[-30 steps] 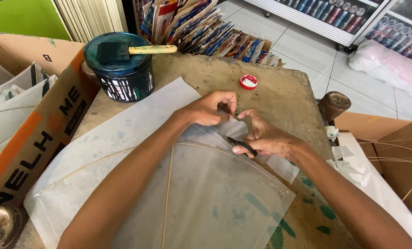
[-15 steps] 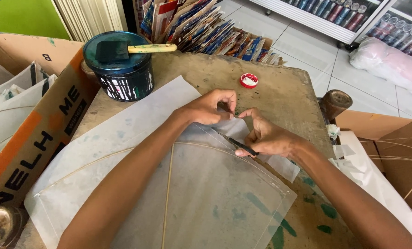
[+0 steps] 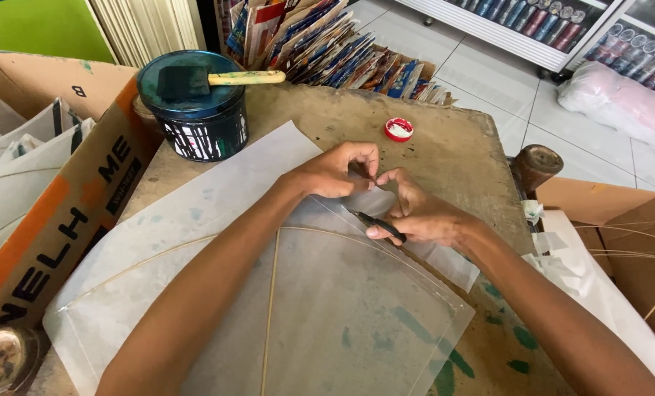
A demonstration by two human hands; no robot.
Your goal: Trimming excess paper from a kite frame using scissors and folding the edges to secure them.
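Left hand [image 3: 336,170] narrowed to a pinch on the top corner of the translucent paper sheet [image 3: 342,323]; right hand [image 3: 415,216] closed round small dark scissors [image 3: 377,224], fingertips meeting the left at that same corner. Sheet spread flat on the tabletop [image 3: 452,147] below both wrists, thin bamboo sticks [image 3: 268,308] running beneath it. Dark paint can [image 3: 195,110] with foam brush [image 3: 195,79] laid across its rim, well beyond the left hand; red cap [image 3: 399,129] just past the fingertips. Risks judged: tearing of the thin paper if pulled too tight against the stick; blade point nicking the sheet; corner crease slipping off line under uneven pressure.
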